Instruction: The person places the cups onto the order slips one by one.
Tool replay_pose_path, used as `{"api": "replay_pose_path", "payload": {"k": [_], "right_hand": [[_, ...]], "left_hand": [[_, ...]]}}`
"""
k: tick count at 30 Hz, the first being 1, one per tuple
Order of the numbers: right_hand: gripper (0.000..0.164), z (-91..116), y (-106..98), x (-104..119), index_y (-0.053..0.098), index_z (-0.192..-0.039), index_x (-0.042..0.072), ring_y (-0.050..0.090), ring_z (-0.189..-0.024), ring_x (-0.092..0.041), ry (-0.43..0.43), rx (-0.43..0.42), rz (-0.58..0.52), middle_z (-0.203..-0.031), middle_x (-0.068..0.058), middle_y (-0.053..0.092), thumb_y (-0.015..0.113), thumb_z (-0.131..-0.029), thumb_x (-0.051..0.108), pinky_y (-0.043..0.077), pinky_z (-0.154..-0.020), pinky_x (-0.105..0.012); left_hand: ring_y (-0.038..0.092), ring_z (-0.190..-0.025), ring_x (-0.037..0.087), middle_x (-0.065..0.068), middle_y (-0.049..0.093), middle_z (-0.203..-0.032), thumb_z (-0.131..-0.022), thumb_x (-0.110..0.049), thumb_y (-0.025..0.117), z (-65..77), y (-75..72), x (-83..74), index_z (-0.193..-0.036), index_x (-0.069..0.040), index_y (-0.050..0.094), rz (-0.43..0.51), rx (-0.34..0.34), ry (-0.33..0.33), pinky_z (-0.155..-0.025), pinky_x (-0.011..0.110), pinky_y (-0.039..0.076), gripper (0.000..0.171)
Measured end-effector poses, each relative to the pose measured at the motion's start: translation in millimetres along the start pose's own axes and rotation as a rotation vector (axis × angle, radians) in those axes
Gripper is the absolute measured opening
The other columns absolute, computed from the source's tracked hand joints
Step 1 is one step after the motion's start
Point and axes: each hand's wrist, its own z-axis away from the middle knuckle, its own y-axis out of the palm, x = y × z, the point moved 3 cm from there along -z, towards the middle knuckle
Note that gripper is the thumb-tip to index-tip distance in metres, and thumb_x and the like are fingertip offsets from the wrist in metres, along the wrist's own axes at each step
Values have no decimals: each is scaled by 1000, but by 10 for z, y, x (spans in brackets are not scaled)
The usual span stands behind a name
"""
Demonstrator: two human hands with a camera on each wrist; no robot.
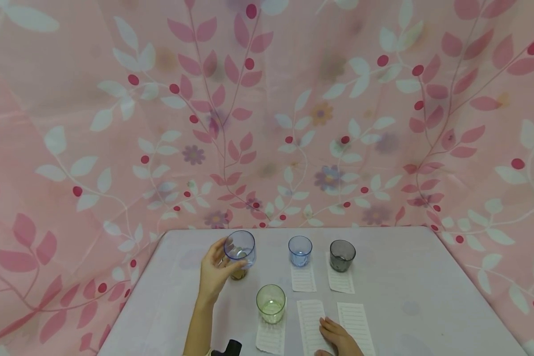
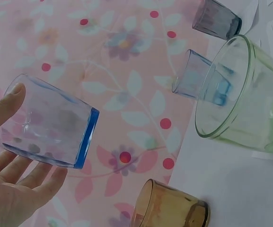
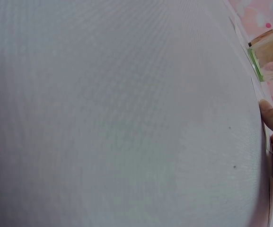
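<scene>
My left hand (image 1: 212, 274) holds a clear blue glass (image 1: 240, 247) up off the table, thumb on one side and fingers on the other. In the left wrist view that blue glass (image 2: 46, 123) lies sideways across the picture, its thick blue base to the right. Behind and below it in the head view stands an amber glass (image 1: 238, 275), partly hidden. My right hand (image 1: 338, 338) rests at the front on a printed paper slip (image 1: 310, 321), its fingers relaxed. A green glass (image 1: 271, 304) stands between the hands on another slip (image 1: 270, 341).
Farther back, a second blue glass (image 1: 300, 252) and a grey glass (image 1: 342, 256) stand at the ends of their paper slips. One more slip (image 1: 356, 321) lies right of my right hand. A floral curtain (image 1: 267, 123) rises behind the white table (image 1: 405, 277).
</scene>
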Motion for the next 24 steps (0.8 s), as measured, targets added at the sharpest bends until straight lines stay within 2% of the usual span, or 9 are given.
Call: {"api": "replay_pose_path", "payload": {"k": [3,7,13,20,24], "right_hand": [[54,-4,-3,2,66,-105,-10,60,-108,-25,-2,3,-2,-112,-20,65,75,-77,35,54,-80,-35],[54,-10,-10,5,65,-105,-11,60,-109,-26,2,13,-8,-112,-21,65,75,-77,34,54,-80,-35],[54,-10,-10,4,66,-104,-11,60,-109,-25,-5,10,-4,-112,-21,65,75,-77,35,54,-80,-35],[55,-16,-28,19,66,-104,-11,60,-107,-25,-2,-8,-8,-111,-21,65,76,-76,35,54,-80,-35],[55,-15,-24,19,66,-103,-10,61,-106,-25,-9,-18,3,-110,-20,66,76,-75,36,55,-79,-35]], "left_hand": [[47,-123,36,23,49,-134,-66,15,76,3,56,8,-132,7,44,30,18,-2,-100,38,42,74],[50,-120,39,24,49,-133,-65,14,76,5,127,15,-133,6,44,33,34,-6,-98,41,44,75],[51,-120,37,24,50,-133,-65,12,78,27,240,14,-132,5,45,34,58,-19,-99,42,44,76],[47,-124,40,27,48,-133,-65,6,81,47,380,10,-132,7,43,19,107,2,-104,48,35,77],[42,-128,39,26,47,-136,-67,4,81,66,458,25,-133,6,42,31,140,-21,-106,50,33,77]]}}
